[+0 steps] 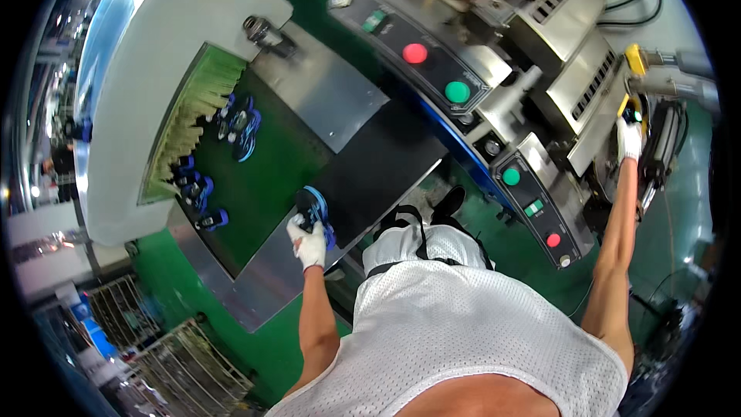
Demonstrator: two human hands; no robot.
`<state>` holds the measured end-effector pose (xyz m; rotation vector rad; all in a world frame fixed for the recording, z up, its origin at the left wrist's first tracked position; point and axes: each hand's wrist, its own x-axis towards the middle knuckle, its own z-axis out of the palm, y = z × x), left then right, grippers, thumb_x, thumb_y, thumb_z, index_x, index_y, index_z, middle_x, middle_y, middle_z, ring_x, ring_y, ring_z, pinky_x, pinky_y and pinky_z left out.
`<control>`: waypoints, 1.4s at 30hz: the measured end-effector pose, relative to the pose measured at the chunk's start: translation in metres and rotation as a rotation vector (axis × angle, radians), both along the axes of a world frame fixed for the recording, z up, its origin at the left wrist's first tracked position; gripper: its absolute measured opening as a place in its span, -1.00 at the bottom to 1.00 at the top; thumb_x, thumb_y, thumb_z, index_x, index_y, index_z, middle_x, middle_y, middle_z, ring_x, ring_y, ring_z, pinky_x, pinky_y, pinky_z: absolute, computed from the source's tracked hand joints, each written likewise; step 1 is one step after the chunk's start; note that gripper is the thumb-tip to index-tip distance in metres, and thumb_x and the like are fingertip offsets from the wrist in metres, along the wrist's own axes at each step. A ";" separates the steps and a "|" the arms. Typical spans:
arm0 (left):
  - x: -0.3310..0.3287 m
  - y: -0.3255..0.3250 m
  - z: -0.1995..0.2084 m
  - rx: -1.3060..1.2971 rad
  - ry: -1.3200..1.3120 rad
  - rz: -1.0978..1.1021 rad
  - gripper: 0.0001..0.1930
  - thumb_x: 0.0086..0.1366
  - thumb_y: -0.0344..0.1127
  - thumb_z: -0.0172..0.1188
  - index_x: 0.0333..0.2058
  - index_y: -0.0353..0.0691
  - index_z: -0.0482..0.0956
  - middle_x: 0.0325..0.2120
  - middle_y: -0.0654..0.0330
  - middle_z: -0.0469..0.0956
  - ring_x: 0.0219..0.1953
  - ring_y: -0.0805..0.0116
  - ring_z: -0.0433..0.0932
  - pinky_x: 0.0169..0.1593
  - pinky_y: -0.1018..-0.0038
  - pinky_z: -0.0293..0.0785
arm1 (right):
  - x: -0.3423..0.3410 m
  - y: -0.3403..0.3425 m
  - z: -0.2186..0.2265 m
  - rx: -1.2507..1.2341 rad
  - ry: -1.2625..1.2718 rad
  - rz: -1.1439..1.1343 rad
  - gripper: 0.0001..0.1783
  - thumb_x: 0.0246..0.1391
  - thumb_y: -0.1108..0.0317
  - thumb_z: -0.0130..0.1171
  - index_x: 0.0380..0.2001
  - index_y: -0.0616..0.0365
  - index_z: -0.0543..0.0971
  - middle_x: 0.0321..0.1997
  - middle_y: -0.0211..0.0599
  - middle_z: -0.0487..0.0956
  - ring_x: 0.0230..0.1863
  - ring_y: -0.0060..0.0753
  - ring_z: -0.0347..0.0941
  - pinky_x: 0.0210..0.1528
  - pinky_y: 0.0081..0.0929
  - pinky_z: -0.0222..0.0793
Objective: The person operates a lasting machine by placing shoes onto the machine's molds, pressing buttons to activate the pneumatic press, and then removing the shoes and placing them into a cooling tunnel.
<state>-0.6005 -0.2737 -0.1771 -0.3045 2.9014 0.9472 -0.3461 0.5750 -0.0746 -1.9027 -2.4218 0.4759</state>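
Observation:
My left hand (310, 247), in a white glove, is closed on a black and blue shoe (313, 207) at the edge of a black work surface (378, 154). My right hand (629, 141), also gloved, reaches far right to a metal machine (575, 89). Its fingers are closed at a small dark piece with a bright green-blue spot (633, 116), too small to name. Several more black and blue shoes (245, 135) stand on a green conveyor belt (270, 185) to the left, some by a bristle curtain (174, 120).
Two control panels with red and green buttons (457, 92) line the machine's front. A dark cylindrical object (268, 36) lies on the metal ledge beside a grey housing (177, 15). Wire racks (189, 367) stand at lower left on the green floor. Black cables (652, 0) hang at upper right.

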 end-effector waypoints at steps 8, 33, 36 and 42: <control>-0.014 -0.006 -0.039 0.163 -0.079 -0.227 -0.18 0.13 -0.09 0.49 0.26 -0.36 0.31 0.14 -0.12 0.42 0.16 -0.09 0.48 0.25 0.08 0.38 | -0.084 -0.386 -0.070 0.377 -0.077 0.457 -0.15 0.19 0.33 0.19 0.45 0.46 0.12 0.58 0.29 0.04 0.59 0.17 0.00 0.60 -0.10 -0.13; -0.234 -0.031 0.004 0.255 0.166 -0.750 -0.85 0.21 -0.43 0.37 -0.24 -0.24 0.64 -0.19 0.07 0.63 -0.17 0.11 0.67 -0.07 0.26 0.60 | -0.254 -0.659 -0.009 -0.604 0.229 0.805 -0.04 0.10 -0.03 0.32 0.40 0.38 0.27 0.49 0.32 0.21 0.56 0.13 0.11 0.55 -0.18 0.07; -0.176 0.031 0.093 0.435 0.203 -0.951 -0.80 0.09 -0.50 0.44 -0.29 -0.26 0.65 -0.22 0.07 0.64 -0.17 0.14 0.68 -0.08 0.32 0.62 | -0.273 -0.673 -0.005 -0.577 0.199 0.851 0.10 0.08 -0.11 0.35 0.48 0.29 0.10 0.54 0.24 0.14 0.58 0.11 0.05 0.52 -0.06 0.07; -0.128 0.139 0.178 0.546 0.404 -1.385 -0.79 0.07 -0.52 0.45 -0.29 -0.26 0.67 -0.26 0.03 0.70 -0.17 0.06 0.69 -0.05 0.25 0.62 | -0.265 -0.629 -0.086 -0.333 0.999 0.670 -0.12 0.03 0.20 0.35 0.38 0.23 0.25 0.32 0.10 0.42 0.27 0.09 0.45 0.26 -0.16 0.42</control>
